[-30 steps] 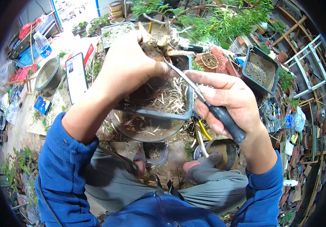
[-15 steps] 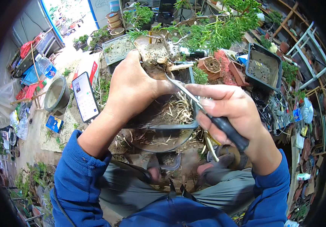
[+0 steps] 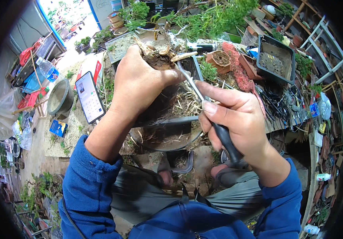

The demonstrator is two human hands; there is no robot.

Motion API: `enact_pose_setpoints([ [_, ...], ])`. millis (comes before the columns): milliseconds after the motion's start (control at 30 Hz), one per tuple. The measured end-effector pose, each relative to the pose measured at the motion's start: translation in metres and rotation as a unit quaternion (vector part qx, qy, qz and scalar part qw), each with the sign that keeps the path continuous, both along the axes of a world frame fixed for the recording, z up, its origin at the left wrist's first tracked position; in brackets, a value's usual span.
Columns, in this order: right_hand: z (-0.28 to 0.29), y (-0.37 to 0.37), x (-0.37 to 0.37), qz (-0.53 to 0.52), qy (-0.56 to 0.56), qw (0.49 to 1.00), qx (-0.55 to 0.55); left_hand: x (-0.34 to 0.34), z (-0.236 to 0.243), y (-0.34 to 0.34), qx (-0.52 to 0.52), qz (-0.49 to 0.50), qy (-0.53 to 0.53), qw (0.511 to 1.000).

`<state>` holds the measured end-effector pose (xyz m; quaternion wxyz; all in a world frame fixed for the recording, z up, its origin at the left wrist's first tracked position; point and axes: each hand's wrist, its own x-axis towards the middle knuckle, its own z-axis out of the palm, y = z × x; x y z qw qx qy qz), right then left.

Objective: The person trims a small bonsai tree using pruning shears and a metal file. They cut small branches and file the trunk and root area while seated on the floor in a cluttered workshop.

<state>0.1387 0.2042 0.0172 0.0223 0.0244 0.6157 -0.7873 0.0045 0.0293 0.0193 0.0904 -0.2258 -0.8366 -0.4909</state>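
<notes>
My left hand [image 3: 136, 85] is closed round the gnarled, pale-and-dark base of a small juniper tree [image 3: 158, 55], whose green foliage [image 3: 215, 20] spreads beyond it. My right hand [image 3: 235, 119] grips a metal tool [image 3: 222, 133] with a black handle; its thin blade rests at the split wood beside my left thumb. Beneath my hands a dark plastic planter [image 3: 171, 119] holds soil and pale wood shavings [image 3: 183, 101].
A phone [image 3: 90, 96], grey round pot [image 3: 59, 97] and water bottle [image 3: 48, 68] are on the left. Terracotta pots [image 3: 219, 63], a dark mesh-bottomed tray [image 3: 275, 59], tangled cables [image 3: 279, 105] and a white ladder [image 3: 325, 47] are on the right. My feet and legs are below.
The view has shifted. My right hand and the tool have tilted more steeply, the blade staying at the wood, while my left hand keeps its grip on the tree base.
</notes>
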Motion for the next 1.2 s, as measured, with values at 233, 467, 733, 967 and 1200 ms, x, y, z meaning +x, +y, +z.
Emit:
enact_pose_setpoints([
  [233,0.027,0.040,-0.038,0.149,-0.087,0.983,-0.063,-0.005,0.008,-0.002,-0.016,-0.004,-0.101,0.995],
  [467,0.024,0.061,-0.053,0.219,-0.140,0.954,-0.150,-0.012,0.000,0.003,0.009,0.011,-0.021,1.000],
  [733,0.023,0.027,-0.032,0.090,-0.080,0.992,-0.040,-0.004,0.000,0.005,-0.044,0.086,-0.029,0.995],
  [967,0.000,-0.019,-0.010,-0.019,0.040,0.998,0.053,-0.007,0.001,0.005,-0.008,0.047,-0.054,0.997],
  [1200,0.005,-0.003,-0.016,0.026,-0.011,1.000,0.011,-0.003,-0.005,0.003,0.014,0.066,0.003,0.998],
])
